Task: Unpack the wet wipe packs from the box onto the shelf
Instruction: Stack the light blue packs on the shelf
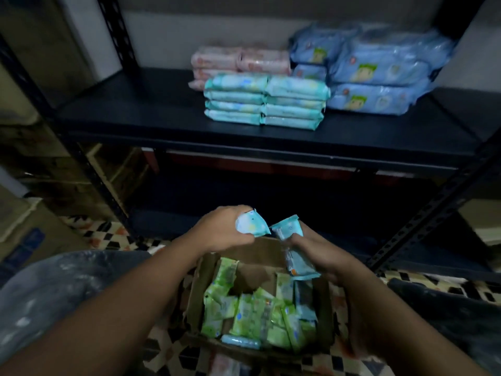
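Both forearms extend over the box point(260, 251). Left hand point(222, 229) fingers grip a teal pack point(252, 225); right hand point(317, 253) fingers grip another pack point(294, 251).

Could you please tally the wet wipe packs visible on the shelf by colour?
Teal packs: 8, in two stacks of 4 at the front of the shelf.
Large blue packs: 4 visible.
Pink packs: at least 4 visible; the teal stacks partly hide them.
Total: at least 16.
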